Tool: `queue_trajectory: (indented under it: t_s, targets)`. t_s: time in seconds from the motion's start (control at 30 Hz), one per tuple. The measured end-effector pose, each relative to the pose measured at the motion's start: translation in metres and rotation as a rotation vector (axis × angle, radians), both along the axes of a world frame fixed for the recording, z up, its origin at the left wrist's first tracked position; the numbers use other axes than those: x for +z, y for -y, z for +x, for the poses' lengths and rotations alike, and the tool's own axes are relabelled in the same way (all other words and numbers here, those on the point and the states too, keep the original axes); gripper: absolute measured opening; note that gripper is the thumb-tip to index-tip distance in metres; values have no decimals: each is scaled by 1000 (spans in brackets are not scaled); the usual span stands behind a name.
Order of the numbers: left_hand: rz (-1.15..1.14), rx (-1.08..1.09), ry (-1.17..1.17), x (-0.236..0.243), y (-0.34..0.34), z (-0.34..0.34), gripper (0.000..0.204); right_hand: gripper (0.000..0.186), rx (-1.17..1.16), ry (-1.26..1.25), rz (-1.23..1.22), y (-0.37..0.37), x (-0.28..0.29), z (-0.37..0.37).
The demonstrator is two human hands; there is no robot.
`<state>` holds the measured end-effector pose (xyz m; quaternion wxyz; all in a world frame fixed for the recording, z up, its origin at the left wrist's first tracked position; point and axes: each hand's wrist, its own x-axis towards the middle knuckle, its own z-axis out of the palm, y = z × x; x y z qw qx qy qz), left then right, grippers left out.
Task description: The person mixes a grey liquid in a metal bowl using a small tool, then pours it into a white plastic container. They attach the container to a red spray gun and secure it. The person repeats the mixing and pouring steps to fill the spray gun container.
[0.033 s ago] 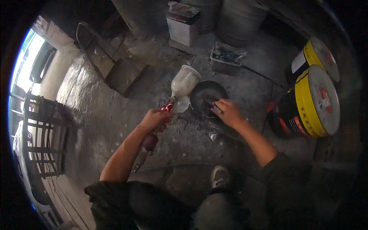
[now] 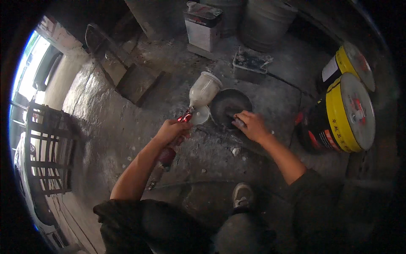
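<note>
My left hand (image 2: 172, 132) is closed around a red spray gun (image 2: 185, 117), whose translucent white cup (image 2: 204, 89) is tilted up and away from me. A pale round lid (image 2: 200, 115) shows just below the cup, beside a black round basin (image 2: 224, 100). Over the basin's near right side, my right hand (image 2: 253, 125) pinches a small greyish thing (image 2: 239, 122) that reaches in over the rim. Its kind is not clear in the dim light. Under my left wrist hangs a dark red rounded part (image 2: 166, 156) with a metal fitting below it.
Two yellow-and-black drums (image 2: 339, 113) stand at the right. Farther off are a rectangular metal can (image 2: 203, 31), a dark tray (image 2: 250, 67) with a long handle, and large grey barrels (image 2: 267, 23). A hand trolley (image 2: 137, 84) and a slatted rack (image 2: 47, 152) stand left. My shoe (image 2: 243, 195) is near.
My right fingers and the small thing in them have shifted very slightly at the basin. The left hand and spray gun are almost unmoved.
</note>
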<state>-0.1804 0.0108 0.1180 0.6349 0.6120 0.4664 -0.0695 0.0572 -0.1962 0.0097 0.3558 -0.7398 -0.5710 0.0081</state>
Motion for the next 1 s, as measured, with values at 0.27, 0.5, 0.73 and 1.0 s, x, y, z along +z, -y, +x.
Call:
queue_trajectory:
  t_s: [0.27, 0.5, 0.73, 1.0]
  targets:
    - [196, -174, -42, 3, 7, 5, 21, 31, -82, -467, 215, -27, 63, -2]
    - [642, -407, -63, 2, 13, -3, 27, 22, -204, -610, 272, -27, 96, 8]
    - [1062, -549, -133, 2, 21, -9, 31, 27, -325, -664, 301, -33, 91, 41]
    - [1274, -738, -196, 16, 18, -5, 27, 22, -337, -766, 350, -55, 113, 66]
